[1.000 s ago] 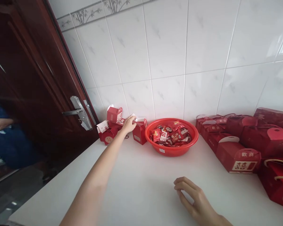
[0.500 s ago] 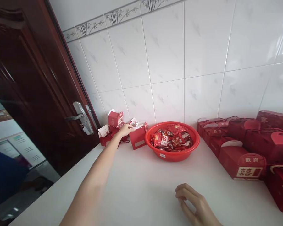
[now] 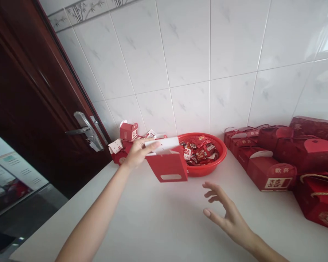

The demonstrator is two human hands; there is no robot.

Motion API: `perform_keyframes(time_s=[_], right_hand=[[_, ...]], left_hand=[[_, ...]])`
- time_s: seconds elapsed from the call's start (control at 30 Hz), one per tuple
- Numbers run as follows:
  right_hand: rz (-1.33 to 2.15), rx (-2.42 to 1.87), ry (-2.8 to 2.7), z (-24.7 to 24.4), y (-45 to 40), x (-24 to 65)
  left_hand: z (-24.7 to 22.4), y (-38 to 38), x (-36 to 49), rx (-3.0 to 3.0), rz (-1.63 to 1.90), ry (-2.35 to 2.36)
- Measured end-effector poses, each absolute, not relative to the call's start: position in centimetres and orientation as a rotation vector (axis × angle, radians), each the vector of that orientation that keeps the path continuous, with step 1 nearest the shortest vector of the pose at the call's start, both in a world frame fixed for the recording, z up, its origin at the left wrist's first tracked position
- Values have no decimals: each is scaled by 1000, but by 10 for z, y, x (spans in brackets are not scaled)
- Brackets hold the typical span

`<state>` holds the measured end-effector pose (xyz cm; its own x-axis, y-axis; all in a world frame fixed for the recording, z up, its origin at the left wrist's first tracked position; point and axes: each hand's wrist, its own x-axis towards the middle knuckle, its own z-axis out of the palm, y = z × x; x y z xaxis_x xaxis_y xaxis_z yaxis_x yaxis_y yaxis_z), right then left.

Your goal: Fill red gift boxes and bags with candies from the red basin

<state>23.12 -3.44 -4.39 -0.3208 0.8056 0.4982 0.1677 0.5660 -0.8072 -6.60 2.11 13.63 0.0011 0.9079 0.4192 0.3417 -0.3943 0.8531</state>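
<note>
My left hand (image 3: pixel 139 152) grips a red gift box (image 3: pixel 168 168) by its raised white inner flap, thumb on top. The box is open at the top, tilted, and held in front of the left part of a red plastic basket (image 3: pixel 207 170). Several red-wrapped candy packets (image 3: pixel 200 151) fill that basket. My right hand (image 3: pixel 221 209) hovers over the white table, fingers apart and holding nothing, to the right of the box and nearer to me.
Other small red boxes (image 3: pixel 128 131) are piled by the wall at the left, beside the wooden door (image 3: pixel 43 91). Several closed red gift boxes (image 3: pixel 273 171) stand in rows at the right. A red bag with rope handles (image 3: pixel 317 203) is at the right edge.
My left hand has lifted the red box off the table and brought it nearer, in front of the basket. My right hand has spread its fingers and moved toward the box. The view has shifted slightly.
</note>
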Motion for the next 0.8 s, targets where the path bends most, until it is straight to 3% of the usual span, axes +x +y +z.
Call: perform_keyframes(time_s=[0.33, 0.6, 0.73, 0.8], right_hand=[[806, -839, -1838, -52, -29, 236], [1091, -915, -1952, -48, -33, 233], [1109, -897, -1937, -47, -35, 232], [1115, -837, -1905, -44, -35, 233]], left_hand=[[86, -40, 18, 1887, 1003, 975], [65, -8, -5, 1426, 791, 1088], [79, 28, -16, 1685, 813, 1045], [84, 54, -15, 2005, 753, 1274]])
